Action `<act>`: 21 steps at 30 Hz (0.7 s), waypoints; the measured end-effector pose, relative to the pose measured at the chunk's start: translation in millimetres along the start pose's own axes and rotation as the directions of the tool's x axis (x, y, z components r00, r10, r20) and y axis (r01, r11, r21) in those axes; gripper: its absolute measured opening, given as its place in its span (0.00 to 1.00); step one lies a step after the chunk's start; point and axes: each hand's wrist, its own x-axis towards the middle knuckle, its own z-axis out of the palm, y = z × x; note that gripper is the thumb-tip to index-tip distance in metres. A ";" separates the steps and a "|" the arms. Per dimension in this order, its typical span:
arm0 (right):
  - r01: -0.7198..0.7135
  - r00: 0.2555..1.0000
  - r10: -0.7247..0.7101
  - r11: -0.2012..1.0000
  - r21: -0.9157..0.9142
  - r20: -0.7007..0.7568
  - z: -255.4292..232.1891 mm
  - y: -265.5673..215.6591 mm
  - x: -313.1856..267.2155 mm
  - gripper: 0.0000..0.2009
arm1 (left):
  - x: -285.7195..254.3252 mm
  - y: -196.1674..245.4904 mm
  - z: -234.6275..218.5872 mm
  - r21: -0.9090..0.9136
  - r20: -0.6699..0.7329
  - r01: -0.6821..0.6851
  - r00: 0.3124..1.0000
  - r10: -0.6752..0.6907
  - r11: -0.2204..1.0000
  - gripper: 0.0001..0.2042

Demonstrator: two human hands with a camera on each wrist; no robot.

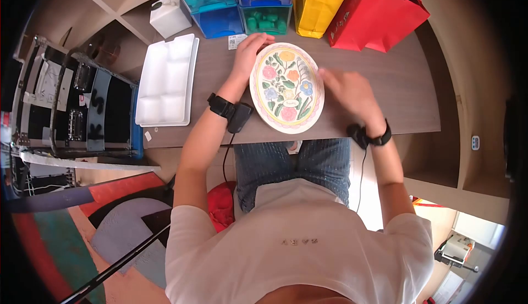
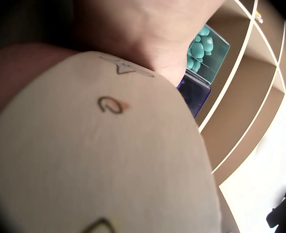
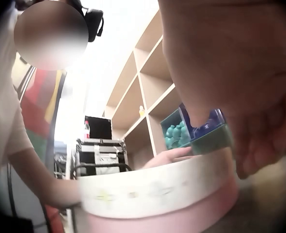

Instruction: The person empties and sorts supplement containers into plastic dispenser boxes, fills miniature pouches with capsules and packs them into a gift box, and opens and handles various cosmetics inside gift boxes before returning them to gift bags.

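White T-shirt with small lettering (image 1: 300, 260): nearest, worn by the person at the brown wood-grain worktop (image 1: 401, 98).
White compartmented tray (image 1: 163, 109): on the worktop, left of the box.
Clear-fronted blue and green drawers (image 1: 239, 7): at the back, holding teal, dark-blue and green pieces.
Left hand (image 1: 248, 59): against the box's far left edge; whether its fingers pinch it I cannot tell.
Oval box, white flower-patterned lid over pink base (image 1: 288, 89): between both hands, near the worktop's front edge.
Yellow bag (image 1: 320, 4): behind the box.
Right hand (image 1: 352, 92): blurred, just beside the box's right edge, fingers loosely bent, pinching nothing.
Red bag (image 1: 377, 15): back right.
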 end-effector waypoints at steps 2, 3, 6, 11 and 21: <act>0.097 0.993 -0.094 0.995 0.037 -0.073 -19.5 -4.2 31.7 0.31 | -0.5 0.4 1.0 -0.010 -0.048 -0.070 0.996 0.070 0.997 0.13; 0.102 0.992 -0.099 0.994 0.037 -0.078 -18.6 -1.0 55.6 0.31 | 0.2 -0.8 0.4 -0.008 -0.048 -0.076 0.996 0.076 0.997 0.13; 0.166 0.976 -0.216 0.812 0.560 0.024 6.3 11.2 98.3 0.26 | -0.3 -6.7 4.0 0.063 -0.108 -0.146 0.982 0.153 0.987 0.09; 0.012 0.916 -0.390 0.262 0.965 0.094 63.6 20.9 111.2 0.19 | -1.4 -6.0 0.2 0.152 -0.066 -0.196 0.976 0.208 0.969 0.08; -0.017 0.859 -0.468 0.382 0.924 0.209 47.9 22.4 97.4 0.32 | -10.1 2.3 8.7 -0.034 0.176 -0.021 0.984 0.027 0.999 0.17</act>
